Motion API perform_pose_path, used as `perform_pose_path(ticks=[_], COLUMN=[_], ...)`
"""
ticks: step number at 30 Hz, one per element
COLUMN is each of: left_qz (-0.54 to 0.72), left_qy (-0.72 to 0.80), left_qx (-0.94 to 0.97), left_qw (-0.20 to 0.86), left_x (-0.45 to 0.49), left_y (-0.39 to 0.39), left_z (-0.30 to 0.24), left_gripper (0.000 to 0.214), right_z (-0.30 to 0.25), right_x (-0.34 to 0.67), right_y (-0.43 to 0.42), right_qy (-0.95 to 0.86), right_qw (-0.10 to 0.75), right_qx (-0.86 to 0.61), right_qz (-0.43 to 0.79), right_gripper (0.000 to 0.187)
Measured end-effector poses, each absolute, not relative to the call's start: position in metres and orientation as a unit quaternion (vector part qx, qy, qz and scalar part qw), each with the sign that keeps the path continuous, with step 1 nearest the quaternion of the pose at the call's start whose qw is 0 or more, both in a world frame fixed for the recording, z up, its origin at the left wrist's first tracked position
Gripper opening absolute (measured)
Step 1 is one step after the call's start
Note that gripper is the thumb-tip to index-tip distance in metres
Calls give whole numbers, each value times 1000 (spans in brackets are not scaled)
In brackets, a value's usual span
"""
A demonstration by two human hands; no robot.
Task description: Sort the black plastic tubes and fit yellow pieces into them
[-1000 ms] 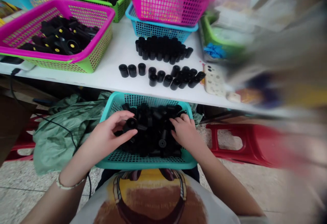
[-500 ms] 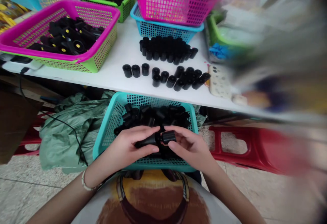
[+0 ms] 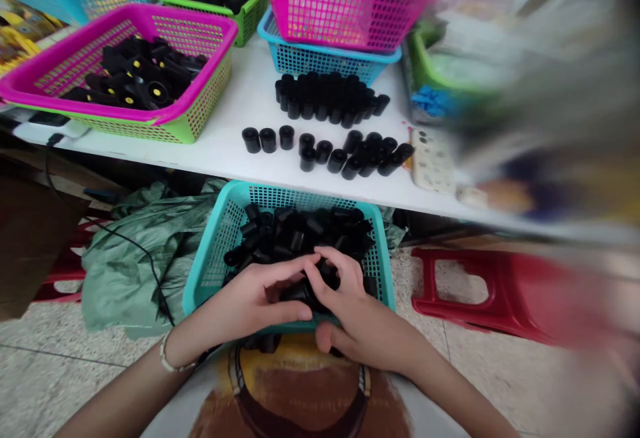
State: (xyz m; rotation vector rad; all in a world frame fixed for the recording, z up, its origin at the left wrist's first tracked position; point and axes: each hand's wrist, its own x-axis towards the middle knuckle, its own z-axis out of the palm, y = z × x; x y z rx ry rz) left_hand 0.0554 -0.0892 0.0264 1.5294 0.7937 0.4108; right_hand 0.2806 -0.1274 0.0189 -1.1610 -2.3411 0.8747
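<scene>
A black plastic tubular part (image 3: 295, 295) lies between my two hands over the near side of a turquoise basket (image 3: 200, 271). My left hand (image 3: 250, 295) is closed around it, fingers above and thumb below. My right hand (image 3: 357, 311) bends over the part's right end and covers it, its index finger against the dark surface and its thumb lower down. The fingertips of both hands meet above the part. Whether the short cylinder is joined to the part is hidden. Inside the basket are many loose black pieces (image 3: 297, 238).
On the white table (image 3: 200, 155), short black cylinders (image 3: 320, 98) stand in a block and in looser groups. A pink basket (image 3: 220, 58) with black parts is at the left; stacked baskets (image 3: 345, 8) stand behind. A red stool (image 3: 500, 291) is at the right, green sacking (image 3: 130, 271) at the left.
My right hand has turned over and moved in against the part; it held a short black cylinder at the part's end before. My left hand keeps its grip.
</scene>
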Motion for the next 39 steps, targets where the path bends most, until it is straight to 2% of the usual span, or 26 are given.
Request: perform_pose_path(ticks=[1, 3, 5, 6, 8, 9, 11, 13, 16, 19, 20, 22, 23, 25, 27, 31, 33, 37, 39], left_qz=[185, 230, 332, 398, 506, 506, 461, 410, 374, 378, 387, 398, 385, 289, 145, 44, 42, 66, 106], left_qy=[361, 394, 420, 430, 477, 510, 575, 605, 616, 598, 585, 554, 535, 474, 356, 335, 347, 330, 327], left_qx=[648, 634, 636, 630, 608, 613, 631, 645, 660, 688, 702, 730, 752, 827, 906, 931, 928, 930, 909], left_qw=[645, 624, 556, 510, 384, 328, 243, 225, 213, 163, 124, 36, 22, 89, 174, 136, 128, 146, 236], left_x=[55, 49, 38, 30, 14, 7, -3, -4, 3, 16, 22, 40, 52, 81, 112, 160, 171, 167, 155], left_y=[-89, -81, -61, -47, -13, 5, 40, 70, 100, 104, 97, 71, 54, 20, -5, -15, -9, -5, -11], left_z=[26, 30, 37, 41, 46, 47, 42, 33, 20, 21, 24, 32, 35, 36, 29, -2, -14, -9, 2], left_gripper=[59, 50, 31, 28, 34, 36, 42, 49, 68, 95, 96, 79, 62, 32, 17, 20, 18, 17, 17], right_z=[18, 16, 16, 17, 19, 19, 19, 16, 4, -10, -14, -19, -21, -21, -20, -12, -8, -5, -5], right_x=[283, 296, 317, 330, 353, 362, 369, 360, 332, 307, 302, 298, 298, 302, 310, 328, 335, 339, 338], right_y=[-128, -125, -118, -115, -111, -110, -112, -117, -124, -125, -125, -124, -123, -121, -118, -110, -107, -111, -116], right_qy=[-846, -833, -747, -686, -585, -561, -565, -606, -675, -710, -714, -715, -715, -714, -688, -455, -307, -145, -133], right_qw=[177, 220, 317, 363, 406, 398, 323, 209, 73, 6, -2, 1, 11, 57, 151, 411, 499, 560, 573], right_qx=[-422, -474, -576, -626, -698, -719, -742, -739, -714, -699, -696, -696, -696, -691, -687, -652, -590, -508, -501], right_qz=[272, 185, 100, 74, 76, 98, 161, 207, 171, 90, 77, 68, 71, 99, 179, 446, 555, 638, 635], right_gripper=[80, 83, 71, 64, 50, 43, 33, 29, 37, 40, 37, 29, 26, 24, 29, 43, 42, 32, 33])
